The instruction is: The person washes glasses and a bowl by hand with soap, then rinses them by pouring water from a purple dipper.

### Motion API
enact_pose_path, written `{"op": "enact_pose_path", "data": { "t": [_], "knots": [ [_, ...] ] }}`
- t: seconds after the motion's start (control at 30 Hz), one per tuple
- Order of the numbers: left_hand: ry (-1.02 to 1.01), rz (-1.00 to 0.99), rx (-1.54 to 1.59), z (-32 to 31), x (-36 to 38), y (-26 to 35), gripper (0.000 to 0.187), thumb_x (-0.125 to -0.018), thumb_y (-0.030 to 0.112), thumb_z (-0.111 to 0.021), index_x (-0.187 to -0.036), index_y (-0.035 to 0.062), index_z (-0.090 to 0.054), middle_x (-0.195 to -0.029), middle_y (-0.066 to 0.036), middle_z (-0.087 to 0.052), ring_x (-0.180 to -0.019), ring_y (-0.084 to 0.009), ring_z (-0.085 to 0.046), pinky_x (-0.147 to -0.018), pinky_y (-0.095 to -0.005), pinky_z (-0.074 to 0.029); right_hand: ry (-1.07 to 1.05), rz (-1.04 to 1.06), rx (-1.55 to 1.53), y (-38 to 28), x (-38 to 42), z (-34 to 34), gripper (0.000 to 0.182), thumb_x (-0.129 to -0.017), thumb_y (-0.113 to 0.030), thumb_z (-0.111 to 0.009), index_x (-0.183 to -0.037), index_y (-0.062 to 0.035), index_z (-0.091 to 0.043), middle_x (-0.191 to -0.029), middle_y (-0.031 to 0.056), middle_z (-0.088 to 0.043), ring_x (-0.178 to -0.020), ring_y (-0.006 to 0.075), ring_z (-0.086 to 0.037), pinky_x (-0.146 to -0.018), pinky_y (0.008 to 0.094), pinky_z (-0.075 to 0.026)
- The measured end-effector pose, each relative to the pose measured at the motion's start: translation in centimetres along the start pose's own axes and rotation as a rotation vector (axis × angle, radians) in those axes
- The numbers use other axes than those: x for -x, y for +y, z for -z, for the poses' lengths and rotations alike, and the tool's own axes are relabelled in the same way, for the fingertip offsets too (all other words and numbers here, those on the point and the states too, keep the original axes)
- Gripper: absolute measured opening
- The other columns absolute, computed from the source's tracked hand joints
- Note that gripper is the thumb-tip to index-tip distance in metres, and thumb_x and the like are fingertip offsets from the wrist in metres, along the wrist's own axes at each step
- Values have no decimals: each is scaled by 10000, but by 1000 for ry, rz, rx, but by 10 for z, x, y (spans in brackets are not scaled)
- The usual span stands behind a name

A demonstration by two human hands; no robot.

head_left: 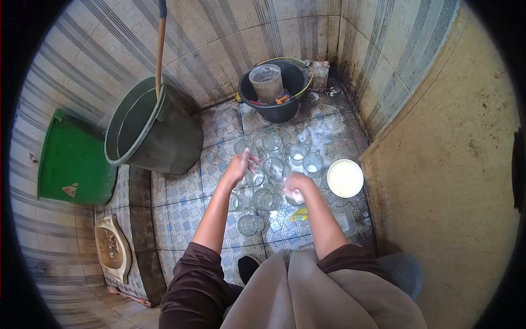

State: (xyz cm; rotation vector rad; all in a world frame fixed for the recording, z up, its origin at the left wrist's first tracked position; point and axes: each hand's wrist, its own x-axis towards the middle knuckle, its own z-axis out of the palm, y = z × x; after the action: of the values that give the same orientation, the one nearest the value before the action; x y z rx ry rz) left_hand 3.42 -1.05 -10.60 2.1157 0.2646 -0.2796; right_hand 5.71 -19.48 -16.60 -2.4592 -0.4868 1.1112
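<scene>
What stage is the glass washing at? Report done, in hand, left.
Done: cannot be told; no glasses on the tiled floor look set apart as finished. In hand: the left hand is over a glass; the right hand grips something sudsy. Left: about a dozen glasses crowd the floor beside the white bowl.

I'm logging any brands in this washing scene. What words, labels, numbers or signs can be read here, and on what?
No text can be read.
Green plastic bin: a pale triangular sticker, too small and blurred to read.
Small yellow packet on the tiled floor beside the clear drinking glasses: any print is illegible.
</scene>
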Motion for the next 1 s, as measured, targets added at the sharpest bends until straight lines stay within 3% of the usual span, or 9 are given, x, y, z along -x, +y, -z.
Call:
{"op": "enact_pose_path", "data": {
  "t": [0.03,0.1,0.23,0.5,0.73,0.83,0.9,0.93,1.0],
  "knots": [
    [14,-38,59,-2,-2,-3,403,-873,292,-282,-818,32,-585,-544,-50,-534,-444,-94,-399,-463,-245,-332,-106,-8,34,3,-12,-11,310,-582,-149,-571,-869,-35,-602,-939,140,-579,-852,256,-571,-695,342,-442],
    [-9,-4,86,-7,1,-2,369,-871,273,-298,-827,38,-579,-571,-39,-529,-436,-82,-386,-436,-231,-319,-240,-91,28,2,-20,-24,347,-571,-137,-560,-902,-38,-596,-988,157,-558,-874,281,-563,-736,364,-436],
    [-158,76,144,-17,9,7,262,-861,216,-352,-859,56,-559,-640,-4,-503,-422,-53,-353,-375,-201,-279,-250,-120,11,-1,-17,-30,329,-573,-138,-561,-885,-45,-603,-979,148,-565,-872,276,-564,-733,365,-439],
    [-185,80,182,-17,9,10,213,-854,210,-388,-891,67,-540,-645,10,-494,-425,-51,-355,-384,-197,-289,-404,-174,172,-8,4,-8,351,-614,-207,-549,-958,-157,-593,-1000,80,-570,-863,232,-571,-734,341,-443],
    [-202,81,163,-21,11,14,221,-854,224,-395,-887,61,-542,-648,4,-509,-417,-53,-360,-383,-191,-295,-327,-239,177,-15,19,-1,316,-658,-202,-537,-949,-94,-591,-1010,64,-568,-867,212,-571,-725,326,-442],
    [-237,75,162,-28,12,14,225,-854,215,-386,-888,56,-542,-622,-9,-528,-405,-58,-378,-379,-196,-315,-134,-276,60,-12,27,17,289,-676,-177,-531,-929,-53,-593,-991,83,-568,-842,219,-573,-734,307,-431],
    [-270,78,145,-37,16,18,223,-854,208,-379,-881,54,-539,-610,-16,-536,-397,-63,-386,-376,-200,-323,430,-83,210,-2,11,17,290,-701,-228,-558,-905,-23,-577,-893,103,-586,-769,222,-576,-725,308,-420],
    [-303,83,127,-43,19,21,222,-854,201,-372,-875,53,-537,-598,-23,-545,-389,-68,-394,-372,-204,-331,433,-84,211,-3,10,19,290,-701,-228,-558,-905,-23,-577,-893,103,-586,-769,222,-576,-725,308,-420],
    [-297,64,106,-55,25,27,219,-849,190,-367,-867,39,-525,-585,-33,-549,-386,-72,-409,-371,-208,-344,1199,73,-967,-14,7,22,306,-712,-259,-586,-857,7,-542,-746,112,-581,-676,234,-562,-711,327,-412]
  ]
}}
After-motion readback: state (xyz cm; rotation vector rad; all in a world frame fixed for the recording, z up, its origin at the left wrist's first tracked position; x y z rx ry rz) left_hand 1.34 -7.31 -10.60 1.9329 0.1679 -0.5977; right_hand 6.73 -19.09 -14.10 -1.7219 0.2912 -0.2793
